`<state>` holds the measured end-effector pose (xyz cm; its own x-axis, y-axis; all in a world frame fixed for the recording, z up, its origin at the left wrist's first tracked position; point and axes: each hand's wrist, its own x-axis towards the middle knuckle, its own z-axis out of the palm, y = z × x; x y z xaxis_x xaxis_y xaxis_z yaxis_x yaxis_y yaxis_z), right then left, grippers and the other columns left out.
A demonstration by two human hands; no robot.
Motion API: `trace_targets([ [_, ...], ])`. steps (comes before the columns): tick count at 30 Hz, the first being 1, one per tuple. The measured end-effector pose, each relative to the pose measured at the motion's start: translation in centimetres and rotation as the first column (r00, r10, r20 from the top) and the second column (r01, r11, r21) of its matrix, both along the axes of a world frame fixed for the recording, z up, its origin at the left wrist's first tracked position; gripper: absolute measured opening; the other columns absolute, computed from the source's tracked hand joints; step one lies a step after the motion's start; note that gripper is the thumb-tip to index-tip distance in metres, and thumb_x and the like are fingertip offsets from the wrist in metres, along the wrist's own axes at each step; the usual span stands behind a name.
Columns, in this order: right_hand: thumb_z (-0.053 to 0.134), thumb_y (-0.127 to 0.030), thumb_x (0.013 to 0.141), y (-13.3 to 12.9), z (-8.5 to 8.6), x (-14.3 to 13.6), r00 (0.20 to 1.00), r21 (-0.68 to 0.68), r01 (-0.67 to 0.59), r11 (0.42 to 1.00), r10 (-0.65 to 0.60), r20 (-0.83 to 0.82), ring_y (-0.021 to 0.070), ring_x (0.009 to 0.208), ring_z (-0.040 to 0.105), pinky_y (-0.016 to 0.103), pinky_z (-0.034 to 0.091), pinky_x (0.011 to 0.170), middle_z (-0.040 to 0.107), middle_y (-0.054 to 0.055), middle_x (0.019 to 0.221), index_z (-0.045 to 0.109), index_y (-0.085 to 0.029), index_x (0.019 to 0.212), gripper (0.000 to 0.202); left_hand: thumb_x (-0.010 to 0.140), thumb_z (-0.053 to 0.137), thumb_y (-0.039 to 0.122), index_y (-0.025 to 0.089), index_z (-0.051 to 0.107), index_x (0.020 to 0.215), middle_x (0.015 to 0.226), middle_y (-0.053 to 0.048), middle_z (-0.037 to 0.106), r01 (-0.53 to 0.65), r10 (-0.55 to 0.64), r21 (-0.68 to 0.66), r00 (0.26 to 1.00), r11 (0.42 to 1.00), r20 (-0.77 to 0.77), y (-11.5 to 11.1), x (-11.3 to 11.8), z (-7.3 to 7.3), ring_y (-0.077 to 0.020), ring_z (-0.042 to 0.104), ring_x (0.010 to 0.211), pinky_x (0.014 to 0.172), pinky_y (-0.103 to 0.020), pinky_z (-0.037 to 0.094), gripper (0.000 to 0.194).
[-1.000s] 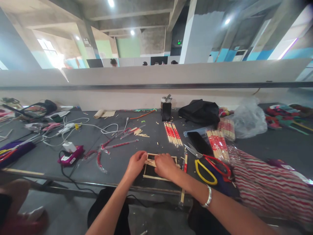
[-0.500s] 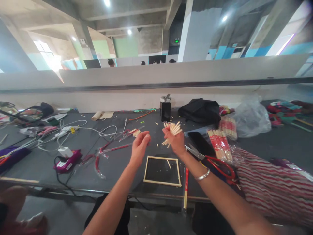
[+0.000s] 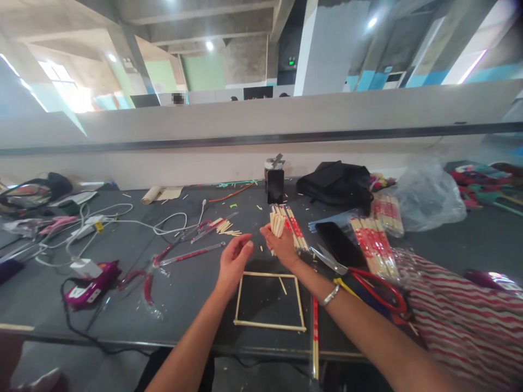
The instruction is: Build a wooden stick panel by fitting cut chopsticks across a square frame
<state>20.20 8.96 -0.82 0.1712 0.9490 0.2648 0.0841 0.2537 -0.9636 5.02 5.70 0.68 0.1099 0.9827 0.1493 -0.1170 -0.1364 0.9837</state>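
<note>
My right hand is closed around a bundle of short wooden sticks, their ends poking up past the fingers. Facing it, a small gap away, my left hand has loosely curled fingers with the thumb apart, and nothing shows in it. Below both hands a rectangular frame of wooden sticks lies flat on the dark table, with one short loose stick inside it. Just behind my right hand lie chopsticks in red-banded wrapping. A pile of short cut sticks sits beyond my left hand.
Red-handled scissors and a black phone lie right of my forearm, near wrapped chopstick packs and striped cloth. A purple glue gun and white cables occupy the left. Another phone stands upright behind.
The sticks in my right hand went from a spread-out fan to a more upright, gathered bundle. That hand shifted slightly left and down, closer to my left hand. The camera view moved a little.
</note>
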Motion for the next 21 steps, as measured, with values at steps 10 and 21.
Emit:
trace_targets([
  [10,0.064,-0.052,0.069,-1.7,2.2,-0.1,0.982,-0.096,-0.186,0.978,0.186,-0.008,0.0111,0.047,0.047,0.024,0.038,0.047,0.05,-0.005,0.05,0.057,-0.021,0.067,0.032,0.071,0.072,0.036,0.023,0.055,0.124,0.11,-0.005,0.062,0.016,0.02,0.252,0.99,0.968,-0.14,-0.8,1.1,2.3,-0.0188,0.055,0.103,0.092,-0.03,0.041,0.057],
  [21,0.066,-0.036,0.066,-11.0,2.5,-1.7,0.94,-0.162,-0.338,0.927,0.341,-0.007,0.0091,0.036,0.043,0.023,0.037,0.035,0.046,-0.006,0.042,0.045,-0.022,0.056,0.027,0.071,0.069,0.051,0.015,0.06,0.064,0.053,0.002,0.056,0.477,-0.497,-0.142,0.846,0.868,-0.194,-5.4,3.5,8.6,-0.0078,0.048,0.044,0.044,-0.02,0.037,0.038],
])
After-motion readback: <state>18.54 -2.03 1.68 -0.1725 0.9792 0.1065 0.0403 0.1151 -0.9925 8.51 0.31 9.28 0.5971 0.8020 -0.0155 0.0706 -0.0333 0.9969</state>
